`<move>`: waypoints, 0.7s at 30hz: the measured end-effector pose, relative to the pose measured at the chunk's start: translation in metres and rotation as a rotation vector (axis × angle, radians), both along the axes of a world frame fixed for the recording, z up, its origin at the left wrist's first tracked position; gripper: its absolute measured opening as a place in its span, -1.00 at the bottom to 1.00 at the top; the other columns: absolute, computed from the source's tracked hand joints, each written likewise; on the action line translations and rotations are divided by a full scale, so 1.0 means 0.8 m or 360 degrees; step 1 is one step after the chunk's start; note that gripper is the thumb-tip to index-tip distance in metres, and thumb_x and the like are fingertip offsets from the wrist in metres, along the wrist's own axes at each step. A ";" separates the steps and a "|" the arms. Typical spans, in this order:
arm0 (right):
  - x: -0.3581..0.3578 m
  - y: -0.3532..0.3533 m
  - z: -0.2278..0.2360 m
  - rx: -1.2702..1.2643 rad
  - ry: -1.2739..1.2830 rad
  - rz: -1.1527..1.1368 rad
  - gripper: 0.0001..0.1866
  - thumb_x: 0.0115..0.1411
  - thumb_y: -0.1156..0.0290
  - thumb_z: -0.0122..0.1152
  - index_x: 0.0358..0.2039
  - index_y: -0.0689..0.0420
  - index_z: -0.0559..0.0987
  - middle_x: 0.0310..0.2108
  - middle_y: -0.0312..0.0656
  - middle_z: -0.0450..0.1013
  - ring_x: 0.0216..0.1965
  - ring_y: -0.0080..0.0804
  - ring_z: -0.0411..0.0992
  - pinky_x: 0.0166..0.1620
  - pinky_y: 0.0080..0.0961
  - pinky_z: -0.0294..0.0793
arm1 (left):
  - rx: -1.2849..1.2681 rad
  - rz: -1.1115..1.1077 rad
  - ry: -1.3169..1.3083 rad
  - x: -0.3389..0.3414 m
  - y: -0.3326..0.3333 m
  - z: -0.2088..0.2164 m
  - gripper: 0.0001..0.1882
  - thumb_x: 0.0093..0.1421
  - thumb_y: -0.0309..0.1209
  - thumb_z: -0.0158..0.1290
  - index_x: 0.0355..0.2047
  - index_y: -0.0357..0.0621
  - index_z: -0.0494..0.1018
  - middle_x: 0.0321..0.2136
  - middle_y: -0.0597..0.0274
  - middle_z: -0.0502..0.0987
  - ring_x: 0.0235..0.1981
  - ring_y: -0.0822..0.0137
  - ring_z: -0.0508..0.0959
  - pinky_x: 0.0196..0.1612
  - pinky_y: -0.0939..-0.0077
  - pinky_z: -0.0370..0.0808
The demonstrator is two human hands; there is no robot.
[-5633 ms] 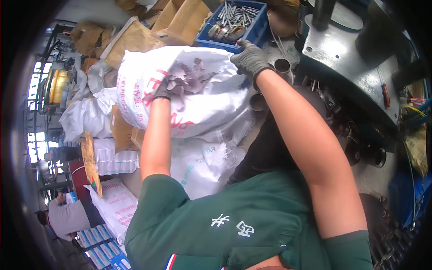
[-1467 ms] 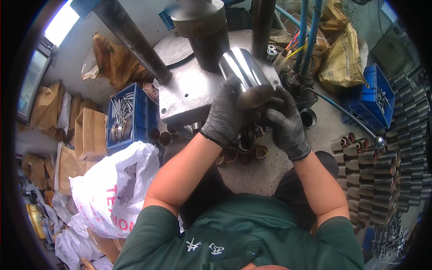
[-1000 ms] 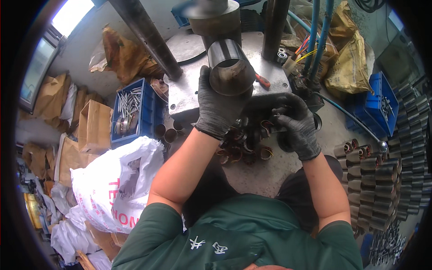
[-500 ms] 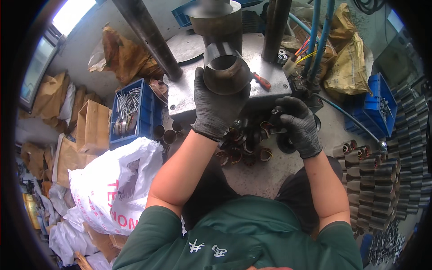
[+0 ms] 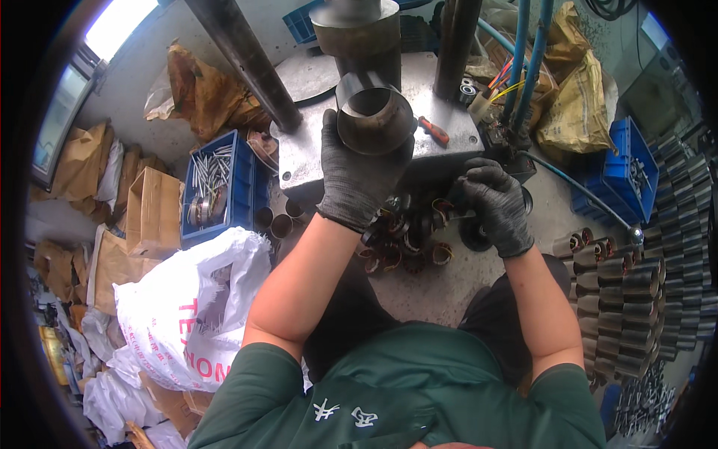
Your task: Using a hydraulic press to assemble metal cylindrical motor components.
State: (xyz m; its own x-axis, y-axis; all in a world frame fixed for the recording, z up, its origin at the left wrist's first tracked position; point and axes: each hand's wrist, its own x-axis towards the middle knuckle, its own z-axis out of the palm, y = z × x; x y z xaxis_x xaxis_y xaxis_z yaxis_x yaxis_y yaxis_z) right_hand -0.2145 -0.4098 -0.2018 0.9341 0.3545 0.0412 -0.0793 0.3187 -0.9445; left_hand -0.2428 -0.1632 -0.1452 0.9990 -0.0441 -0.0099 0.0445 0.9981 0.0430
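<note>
A dark metal cylinder (image 5: 376,133), hollow and open at its near end, is tilted towards me over the steel plate (image 5: 305,161) of a press. My left hand (image 5: 365,179), in a black glove, is closed around its underside. The cylinder is just in front of the press's round ram (image 5: 357,37). To the right, off the plate's front edge, my gloved right hand (image 5: 499,206) has its fingers curled inward. Whatever those fingers hold, if anything, is hidden. On the plate beside the cylinder lies a screwdriver with a red handle (image 5: 434,132).
Steel columns (image 5: 250,63) rise on both sides of the plate. Below it, several copper-wound stators (image 5: 441,254) lie on the floor. Left are a blue bin of metal shafts (image 5: 235,179) and a white sack (image 5: 168,299). Stacked metal cylinders (image 5: 624,299) and another blue bin (image 5: 632,176) stand right.
My left hand and the cylinder have shifted very slightly up in the picture. My right hand's fingers have curled in more, and the hand has turned a little.
</note>
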 end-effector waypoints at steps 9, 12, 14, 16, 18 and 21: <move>0.016 -0.010 -0.001 0.0563 0.0484 0.0038 -0.77 0.24 0.59 0.26 -0.08 0.18 0.62 -0.26 -0.24 0.56 -0.28 -0.49 0.53 -0.23 -0.53 0.61 | 0.0079 -0.0010 0.0064 -0.001 0.006 -0.003 -0.19 0.27 0.25 -0.01 0.32 -0.06 0.23 0.21 -0.03 0.41 0.24 0.00 0.42 0.33 0.01 0.35; 0.021 -0.018 -0.005 0.0608 0.0492 0.0099 -0.74 0.26 0.61 0.19 -0.04 0.21 0.60 -0.27 -0.21 0.55 -0.27 -0.45 0.53 -0.18 -0.51 0.62 | 0.0006 -0.0030 0.0037 -0.002 0.006 -0.005 -0.18 0.26 0.24 0.01 0.32 -0.06 0.22 0.21 -0.04 0.40 0.23 0.00 0.42 0.33 0.01 0.36; 0.022 -0.021 -0.006 0.0571 0.0457 0.0122 -0.72 0.26 0.62 0.17 -0.01 0.22 0.59 -0.27 -0.19 0.55 -0.25 -0.43 0.53 -0.16 -0.50 0.62 | 0.0032 -0.0016 0.0117 0.000 0.005 -0.005 -0.19 0.27 0.23 0.02 0.32 -0.07 0.22 0.22 -0.04 0.40 0.23 0.00 0.43 0.33 0.00 0.36; 0.023 -0.021 -0.007 0.0609 0.0446 0.0133 -0.69 0.25 0.64 0.14 0.02 0.25 0.57 -0.24 -0.13 0.55 -0.24 -0.40 0.53 -0.14 -0.50 0.62 | 0.0065 0.0008 0.0128 -0.001 0.003 -0.005 -0.18 0.27 0.23 0.02 0.32 -0.08 0.22 0.22 -0.05 0.40 0.24 0.00 0.42 0.33 0.00 0.36; 0.025 -0.020 -0.008 0.0650 0.0449 0.0121 -0.67 0.24 0.65 0.15 0.03 0.25 0.56 -0.22 -0.12 0.55 -0.23 -0.39 0.54 -0.14 -0.49 0.62 | 0.0100 0.0036 0.0139 -0.002 0.002 -0.005 -0.18 0.27 0.23 0.02 0.32 -0.09 0.21 0.22 -0.05 0.40 0.24 -0.01 0.42 0.33 -0.01 0.36; 0.026 -0.020 -0.012 0.0727 0.0450 0.0114 -0.63 0.22 0.67 0.16 0.05 0.25 0.55 -0.17 -0.12 0.55 -0.23 -0.38 0.54 -0.13 -0.47 0.63 | 0.0069 -0.0009 0.0139 -0.002 0.001 -0.004 -0.17 0.27 0.23 0.03 0.32 -0.11 0.21 0.22 -0.06 0.39 0.24 -0.01 0.42 0.34 -0.01 0.36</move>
State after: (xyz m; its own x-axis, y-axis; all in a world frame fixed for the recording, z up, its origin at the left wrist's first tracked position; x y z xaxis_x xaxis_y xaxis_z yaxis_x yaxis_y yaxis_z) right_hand -0.1934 -0.4260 -0.2112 0.9052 0.4228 -0.0433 -0.3471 0.6765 -0.6496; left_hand -0.2446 -0.1621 -0.1488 0.9939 -0.0473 -0.0993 0.0555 0.9951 0.0817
